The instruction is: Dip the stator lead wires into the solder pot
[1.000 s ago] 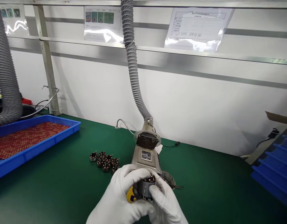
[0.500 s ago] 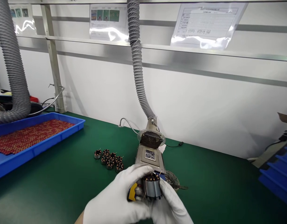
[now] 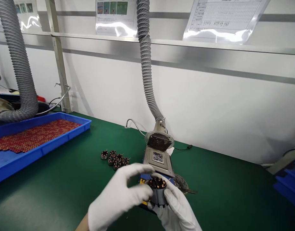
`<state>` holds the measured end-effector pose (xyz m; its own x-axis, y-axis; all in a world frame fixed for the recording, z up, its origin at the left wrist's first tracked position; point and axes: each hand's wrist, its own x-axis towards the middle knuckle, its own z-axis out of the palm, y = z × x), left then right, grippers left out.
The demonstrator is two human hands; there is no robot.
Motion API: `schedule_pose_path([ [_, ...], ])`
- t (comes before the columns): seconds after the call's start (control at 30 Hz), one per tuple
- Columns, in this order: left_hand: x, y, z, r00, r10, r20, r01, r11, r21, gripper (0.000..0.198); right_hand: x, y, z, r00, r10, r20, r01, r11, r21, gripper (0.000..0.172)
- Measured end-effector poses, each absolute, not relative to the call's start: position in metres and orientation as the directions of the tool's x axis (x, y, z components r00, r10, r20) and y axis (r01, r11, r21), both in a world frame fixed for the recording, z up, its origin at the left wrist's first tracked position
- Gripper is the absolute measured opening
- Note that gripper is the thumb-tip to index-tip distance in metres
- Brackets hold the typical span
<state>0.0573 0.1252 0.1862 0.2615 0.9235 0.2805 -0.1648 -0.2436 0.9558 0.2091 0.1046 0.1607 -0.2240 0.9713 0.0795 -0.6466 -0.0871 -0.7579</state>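
A motor stator (image 3: 158, 194), a dark grey ring with copper windings showing in its top, is held upright by my white-gloved right hand (image 3: 175, 202). The right thumb presses on its near right side and the fingers reach behind and below it. My gloved left hand (image 3: 122, 189) is at the stator's left, thumb and index finger spread apart. Its thumb tip lies close to the stator's left side; contact is unclear. Behind both hands stands a solder pot (image 3: 159, 164) with a metal top, its bright square opening visible and its blue and yellow front partly hidden.
Several more stators (image 3: 117, 165) stand grouped on the green table (image 3: 72, 192). A blue tray (image 3: 53, 142) of red-brown parts lies left. A grey duct hose (image 3: 146, 67) drops to a round fan hood (image 3: 159, 141). Right of the pot sits a round dish (image 3: 181, 183) with a tool; blue bins (image 3: 289, 189) stand far right.
My left fingers have spread and moved back from the stator, which stays in my right hand. The whole view has shifted slightly, with the scene moving right and up.
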Motion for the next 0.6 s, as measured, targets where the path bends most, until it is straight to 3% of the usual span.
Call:
schedule_pose_path([
  [0.1,0.072,0.121,0.185,0.337,0.877,0.343,-0.254,-0.266,0.930,0.017,0.204,0.106,0.156,-0.148,0.986,0.077,-0.628,-0.034,-0.777,0.035],
  [0.2,0.079,0.121,0.180,0.198,0.872,0.448,-0.383,-0.352,0.854,0.013,0.200,0.104,0.153,-0.077,0.989,0.125,-0.592,0.055,-0.804,0.041],
  [0.33,0.061,0.123,0.177,-0.084,0.902,0.424,-0.500,-0.406,0.765,0.003,0.203,0.101,0.155,-0.120,0.986,0.117,-0.567,0.029,-0.823,0.046],
  [0.4,0.049,0.123,0.179,-0.274,0.877,0.396,-0.490,-0.481,0.727,0.008,0.206,0.100,0.157,-0.147,0.983,0.107,-0.571,0.004,-0.821,0.043],
  [0.43,0.045,0.123,0.182,-0.281,0.876,0.391,-0.447,-0.480,0.755,0.011,0.207,0.101,0.157,-0.150,0.982,0.113,-0.571,0.007,-0.821,0.042],
  [0.53,0.050,0.119,0.189,0.066,0.939,0.338,-0.237,-0.315,0.919,0.024,0.208,0.102,0.158,-0.134,0.979,0.151,-0.554,0.053,-0.831,0.040],
  [0.6,0.062,0.116,0.191,0.271,0.912,0.308,-0.221,-0.252,0.942,0.020,0.205,0.103,0.158,-0.102,0.978,0.181,-0.541,0.098,-0.835,0.040],
])
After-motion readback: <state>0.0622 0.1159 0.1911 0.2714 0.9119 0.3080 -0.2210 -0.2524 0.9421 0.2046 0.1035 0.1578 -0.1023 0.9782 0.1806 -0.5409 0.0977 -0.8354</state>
